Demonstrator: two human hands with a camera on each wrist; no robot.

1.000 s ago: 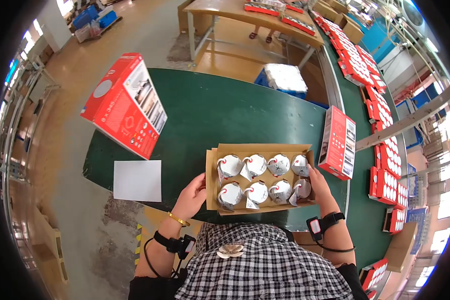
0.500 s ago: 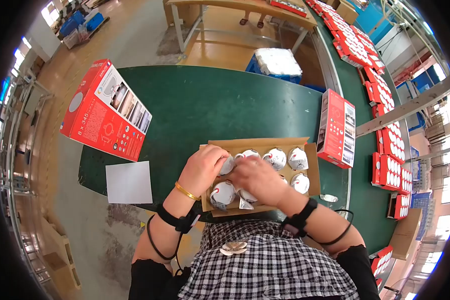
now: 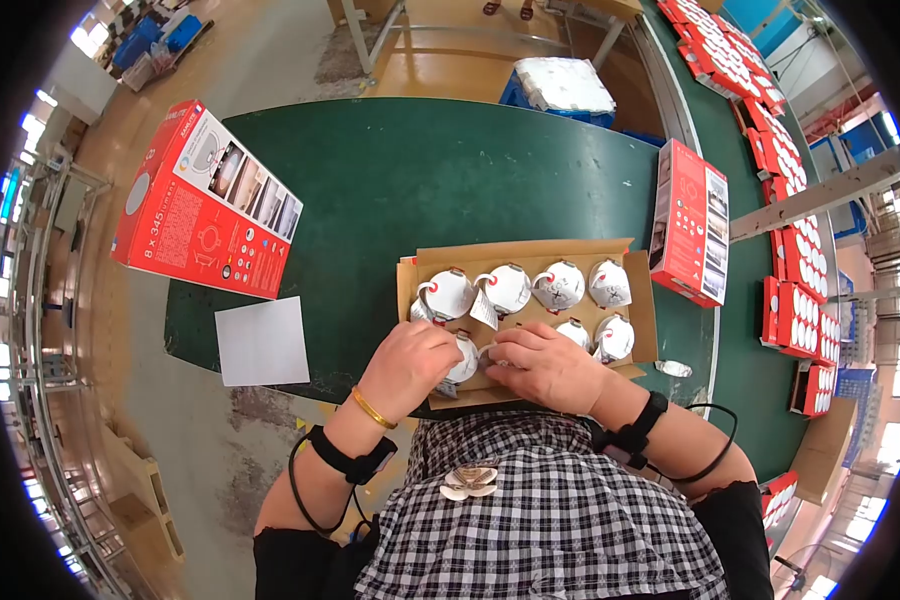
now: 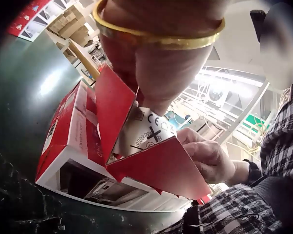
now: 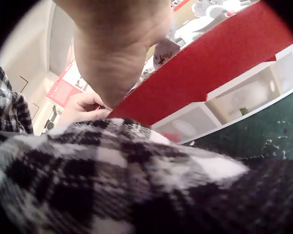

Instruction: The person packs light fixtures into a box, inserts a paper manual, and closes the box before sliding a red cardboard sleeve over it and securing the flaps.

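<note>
An open box (image 3: 642, 310) with brown inner sides holds two rows of round white lamp-like units, such as one at the back (image 3: 558, 286). Over its front left part, the left hand (image 3: 410, 368) bends its fingers at the front-left unit (image 3: 462, 360). The right hand (image 3: 550, 368) reaches over the front row beside it, fingertips near the second unit, which it mostly covers. Whether either hand pinches anything is hidden. In the left wrist view, red outer flaps (image 4: 156, 165) stand beside a printed white label (image 4: 149, 131). The right wrist view shows the box's red side (image 5: 210, 68).
A red printed carton (image 3: 210, 205) stands at the left of the green table (image 3: 370, 160), and another (image 3: 690, 222) at the right. White paper (image 3: 262, 342) lies front left. A small silvery piece (image 3: 673, 369) lies right of the box. Filled red boxes (image 3: 800, 250) line the right side.
Both hands went from the box's ends to its inside, first at the back-left units, then forward to the front row. The silvery piece shows right of the box, no longer hidden by the arm.
</note>
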